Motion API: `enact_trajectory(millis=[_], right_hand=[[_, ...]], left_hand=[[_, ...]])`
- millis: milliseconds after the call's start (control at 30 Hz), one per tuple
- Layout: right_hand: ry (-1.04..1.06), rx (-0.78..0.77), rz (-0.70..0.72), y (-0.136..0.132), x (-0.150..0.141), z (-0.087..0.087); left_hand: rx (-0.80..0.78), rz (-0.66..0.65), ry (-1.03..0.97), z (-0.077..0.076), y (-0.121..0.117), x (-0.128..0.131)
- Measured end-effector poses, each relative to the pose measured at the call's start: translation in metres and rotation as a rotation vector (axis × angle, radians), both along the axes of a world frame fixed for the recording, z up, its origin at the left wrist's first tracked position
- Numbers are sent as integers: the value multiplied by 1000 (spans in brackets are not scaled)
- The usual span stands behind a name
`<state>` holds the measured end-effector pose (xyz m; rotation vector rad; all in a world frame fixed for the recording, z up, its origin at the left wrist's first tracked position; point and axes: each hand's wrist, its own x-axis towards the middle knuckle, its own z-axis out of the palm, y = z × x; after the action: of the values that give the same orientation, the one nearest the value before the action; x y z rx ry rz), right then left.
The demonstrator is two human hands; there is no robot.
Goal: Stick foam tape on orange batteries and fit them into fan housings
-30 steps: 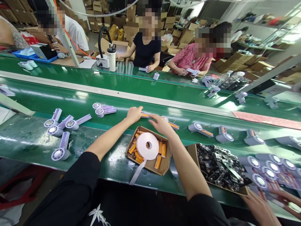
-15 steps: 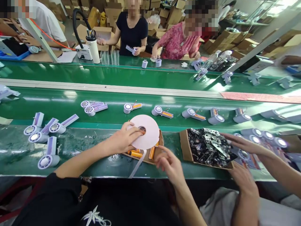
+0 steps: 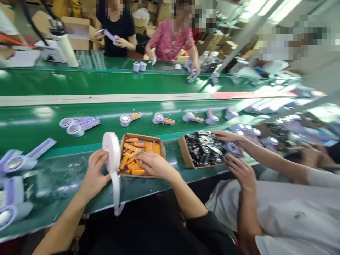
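L hand (image 3: 93, 173) grips a white tape roll (image 3: 112, 151), held on edge w/ fingers curled round its near rim, thumb side toward the person; a loose tail of tape (image 3: 116, 193) hangs down from the roll past the bench edge at 6 o'clock. Roll sits just at 9 o'clock of an open cardboard box (image 3: 160, 151), touching or nearly touching its L wall, can't tell which. R hand (image 3: 155, 164) rests palm down in the box's near R corner, fingers loosely bent over the orange cells (image 3: 132, 156) piled inside; whether it actually pinches one can't be told, fingertips are hidden. Box stands on the green bench (image 3: 61, 184), at 6 o'clock of the moving belt (image 3: 34, 122). On the belt at 12 o'clock of the box: small fans (image 3: 129, 118) w/ orange cells fitted, spaced in a row running to 3 o'clock. At 9 to 10 o'clock, purple-handled fans (image 3: 79, 125), more near the L edge. At 3 o'clock of the box, a second carton (image 3: 183, 154) full of dark parts, w/ a co-worker's hands (image 3: 240, 171) at it. Across the belts at 12 o'clock, other people at work, blurred.
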<state>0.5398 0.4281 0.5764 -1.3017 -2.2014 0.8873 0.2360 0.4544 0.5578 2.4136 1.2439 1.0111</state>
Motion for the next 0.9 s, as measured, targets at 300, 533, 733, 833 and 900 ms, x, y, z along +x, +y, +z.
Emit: enact_trajectory(millis=[300,533,733,833,900], right_hand=[[529,-149,-434,46,9,-38],[1081,-394,-448,5,-8,-17],[844,-208,-450,-10,-4,13],[749,-203,-485,-13,4,21],[648,-214,-523,-15,8,22]], left_hand=[[86,-3,3,-24,13,1],[300,-92,123,-11,14,14],[318,-119,298,11,7,23],[299,-138,345,21,2,27],[297,-164,365,26,-2,30]])
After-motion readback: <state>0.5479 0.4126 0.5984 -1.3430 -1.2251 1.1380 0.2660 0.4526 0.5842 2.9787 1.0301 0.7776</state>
